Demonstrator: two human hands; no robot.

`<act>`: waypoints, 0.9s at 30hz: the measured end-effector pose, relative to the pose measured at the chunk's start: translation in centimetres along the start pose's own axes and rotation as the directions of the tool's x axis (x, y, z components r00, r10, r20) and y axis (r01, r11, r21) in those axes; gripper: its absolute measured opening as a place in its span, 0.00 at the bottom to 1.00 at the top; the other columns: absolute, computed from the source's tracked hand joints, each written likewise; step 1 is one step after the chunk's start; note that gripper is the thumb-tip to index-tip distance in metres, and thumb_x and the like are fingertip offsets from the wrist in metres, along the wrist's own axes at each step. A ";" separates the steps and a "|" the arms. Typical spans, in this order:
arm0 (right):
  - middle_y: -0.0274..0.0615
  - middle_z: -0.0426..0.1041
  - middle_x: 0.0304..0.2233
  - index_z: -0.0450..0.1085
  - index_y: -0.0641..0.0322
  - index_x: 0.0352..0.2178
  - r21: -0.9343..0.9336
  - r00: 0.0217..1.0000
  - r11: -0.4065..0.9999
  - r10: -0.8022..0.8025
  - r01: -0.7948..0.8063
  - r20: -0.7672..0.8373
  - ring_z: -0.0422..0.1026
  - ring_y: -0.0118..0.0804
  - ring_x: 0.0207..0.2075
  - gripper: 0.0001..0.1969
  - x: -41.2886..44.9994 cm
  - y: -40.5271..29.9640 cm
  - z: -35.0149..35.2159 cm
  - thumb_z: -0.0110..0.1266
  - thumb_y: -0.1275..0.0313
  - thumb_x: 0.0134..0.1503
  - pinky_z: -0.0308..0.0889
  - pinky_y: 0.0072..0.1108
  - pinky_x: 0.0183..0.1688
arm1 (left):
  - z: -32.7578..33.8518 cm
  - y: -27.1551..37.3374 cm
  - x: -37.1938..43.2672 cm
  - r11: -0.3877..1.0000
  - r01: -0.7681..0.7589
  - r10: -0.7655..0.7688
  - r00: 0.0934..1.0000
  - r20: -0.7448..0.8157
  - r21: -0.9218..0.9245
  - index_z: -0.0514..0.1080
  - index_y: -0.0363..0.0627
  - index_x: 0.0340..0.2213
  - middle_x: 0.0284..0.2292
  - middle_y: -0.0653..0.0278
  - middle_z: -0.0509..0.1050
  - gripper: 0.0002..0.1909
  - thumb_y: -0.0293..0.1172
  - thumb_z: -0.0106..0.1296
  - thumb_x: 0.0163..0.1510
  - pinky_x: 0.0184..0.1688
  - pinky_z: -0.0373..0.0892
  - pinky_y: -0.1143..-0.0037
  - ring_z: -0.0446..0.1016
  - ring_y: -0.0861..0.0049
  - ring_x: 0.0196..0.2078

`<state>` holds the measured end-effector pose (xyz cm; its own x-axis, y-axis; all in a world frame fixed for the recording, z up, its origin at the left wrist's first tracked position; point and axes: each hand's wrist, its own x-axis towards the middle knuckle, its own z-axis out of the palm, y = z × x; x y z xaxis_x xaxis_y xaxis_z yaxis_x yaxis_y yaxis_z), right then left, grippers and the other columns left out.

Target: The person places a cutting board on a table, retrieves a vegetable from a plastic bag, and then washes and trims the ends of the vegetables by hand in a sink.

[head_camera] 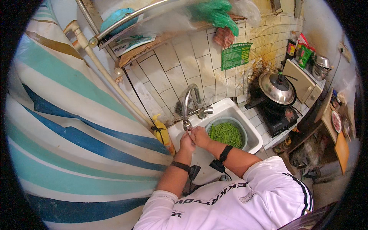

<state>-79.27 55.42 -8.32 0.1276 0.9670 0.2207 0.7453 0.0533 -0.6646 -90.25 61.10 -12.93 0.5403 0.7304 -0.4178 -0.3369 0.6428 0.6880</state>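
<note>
Both of my hands meet under the spout of a chrome faucet point(187, 123), over the left part of a white sink point(256, 141). My left hand point(187, 143) is raised with its fingers close against the right one. Curled beside it, my right hand point(200, 136) touches the left; whether anything small lies between them is hidden. What looks like a thin stream of water runs down at the fingers. Just right of my hands, a grey-blue plastic basket point(245, 138) stands in the sink, holding many green bean pieces point(225, 134).
A yellow pump bottle point(160, 130) stands left of the sink. On the right, a lidded wok point(277, 87) sits over a black cooktop point(279, 122). A striped curtain point(86, 138) hangs close on my left. Above the sink runs a shelf with a metal rail point(129, 18).
</note>
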 end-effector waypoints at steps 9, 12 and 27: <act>0.52 0.67 0.34 0.69 0.65 0.33 0.071 0.998 0.997 0.001 0.003 -0.056 0.66 0.52 0.36 0.15 0.9 1.1 -0.8 0.59 0.68 0.43 0.65 0.34 0.38 | 3.2 1.1 -2.3 0.999 0.010 -0.015 0.993 -0.114 -0.043 0.67 0.50 0.37 0.32 0.70 0.72 0.09 0.32 0.36 0.60 0.25 0.66 0.81 0.70 0.81 0.28; 0.41 0.67 0.34 0.63 0.63 0.44 0.430 0.994 0.897 -0.070 0.101 -0.088 0.67 0.36 0.38 0.25 1.0 -0.9 -3.9 0.61 0.73 0.42 0.64 0.26 0.41 | 2.8 1.4 -2.8 1.000 -0.005 0.005 1.000 -0.007 -0.010 0.65 0.47 0.39 0.34 0.67 0.70 0.08 0.30 0.38 0.59 0.37 0.70 0.76 0.70 0.75 0.34; 0.41 0.69 0.20 0.67 0.70 0.27 0.318 0.998 0.946 -0.044 0.059 -0.052 0.68 0.32 0.24 0.13 3.2 -4.3 -6.7 0.57 0.68 0.49 0.65 0.26 0.29 | 1.2 0.8 -3.2 0.739 -0.214 0.317 0.947 -0.050 0.639 0.69 0.46 0.41 0.34 0.69 0.71 0.11 0.28 0.46 0.55 0.34 0.63 0.76 0.67 0.81 0.33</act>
<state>-77.64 56.60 0.02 0.1286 0.9493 0.2870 0.5045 0.1865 -0.8430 -91.29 59.04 -10.32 0.3660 0.9073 -0.2070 0.1286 0.1709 0.9768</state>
